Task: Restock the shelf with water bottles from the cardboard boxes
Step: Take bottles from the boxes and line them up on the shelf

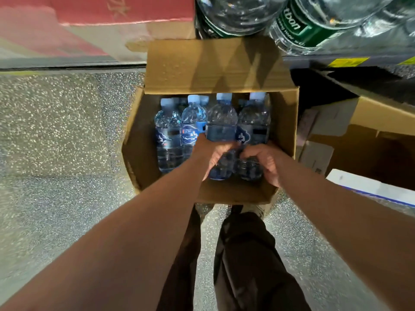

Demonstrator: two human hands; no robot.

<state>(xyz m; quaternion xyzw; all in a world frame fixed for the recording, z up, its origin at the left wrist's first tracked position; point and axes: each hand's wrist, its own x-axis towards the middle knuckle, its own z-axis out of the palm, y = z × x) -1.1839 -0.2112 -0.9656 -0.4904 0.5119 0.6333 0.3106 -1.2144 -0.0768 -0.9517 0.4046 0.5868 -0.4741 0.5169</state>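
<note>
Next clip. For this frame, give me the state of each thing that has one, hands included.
cardboard box: open, far flap raised, bottles inside.
left hand: gripping a bottle in the box.
right hand: gripping the neighbouring bottle.
other blue-label bottles: capped, untouched in the box.
green-label bottles: above the box, caps out of view.
second box: at the right, contents hidden.

floor: grey speckled terrazzo floor (56, 131), left and bottom | top left: red-and-pink printed carton (123, 10), blurred, lettering unreadable | right edge: white flat box with a blue stripe (370, 187) | top right: yellow rectangular labels (348, 62) on a dark strip | bottom centre: person's dark loose trousers (247, 254)
</note>
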